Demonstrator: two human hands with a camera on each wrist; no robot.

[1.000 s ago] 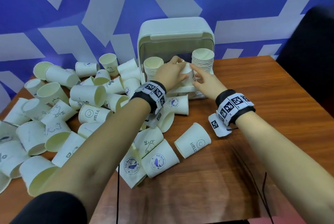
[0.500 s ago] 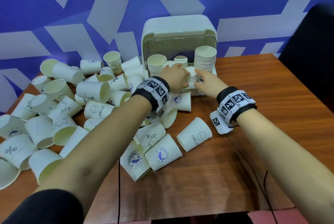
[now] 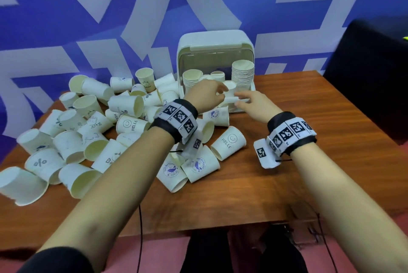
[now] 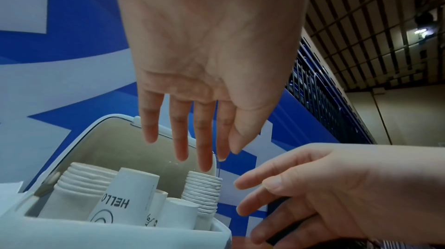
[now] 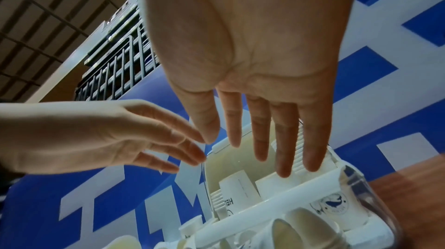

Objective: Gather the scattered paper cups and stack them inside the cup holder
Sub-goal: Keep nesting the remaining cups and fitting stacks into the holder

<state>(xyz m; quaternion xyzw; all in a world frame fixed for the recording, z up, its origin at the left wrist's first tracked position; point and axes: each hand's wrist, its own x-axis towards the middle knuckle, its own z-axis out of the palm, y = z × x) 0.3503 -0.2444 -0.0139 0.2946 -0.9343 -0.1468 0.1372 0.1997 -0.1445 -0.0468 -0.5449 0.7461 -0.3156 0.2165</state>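
**Inspector:** Where do the cups stand?

**Assistant:** The holder (image 3: 215, 52) sits at the far edge of the table (image 3: 309, 175), lid raised. Inside: a short stack (image 3: 191, 79) at left, a taller stack (image 3: 242, 75) at right, and between them a few single upright cups, one marked HELLO (image 4: 125, 198). The scattered cups (image 3: 88, 131) lie mostly on their sides, spread across the table's left half and up to the holder's front.

**Inspector:** And the hands?

**Assistant:** Both hover at the holder's near edge, side by side, holding nothing. The left hand (image 3: 206, 96) has straight fingers, slightly apart, pointing down over the cups. The right hand (image 3: 254, 105) likewise: fingers (image 5: 284, 148) extended, loosely spread, above the right stack.

**Inspector:** Surroundings?

**Assistant:** A blue-and-white wall (image 3: 110, 19) behind; marker wristbands (image 3: 289, 133) on both wrists.
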